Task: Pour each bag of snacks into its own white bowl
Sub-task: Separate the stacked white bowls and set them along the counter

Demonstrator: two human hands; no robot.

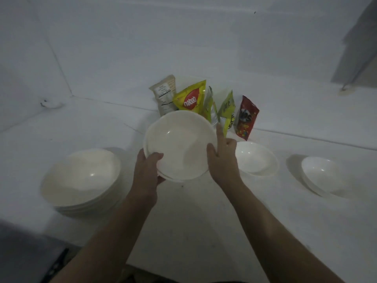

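Observation:
I hold a small stack of white bowls [179,144] above the counter, tilted toward me. My left hand [148,168] grips its near-left rim, thumb inside. My right hand [222,158] grips the right rim, index finger stretched along the edge. A taller stack of white bowls [81,178] stands on the left. Two single white bowls rest on the right, one [256,159] beside my right hand and one [324,176] farther out. Several snack bags lean on the back wall: a beige bag [164,94], a yellow Nabati bag [190,98], green-yellow bags [226,111] and a red bag [245,118].
The white counter [193,211] meets white walls at the back and the left corner. Its front edge runs below my forearms. A dark area [24,252] lies beyond the counter's lower left. A grey cabinet edge [357,48] shows at the upper right.

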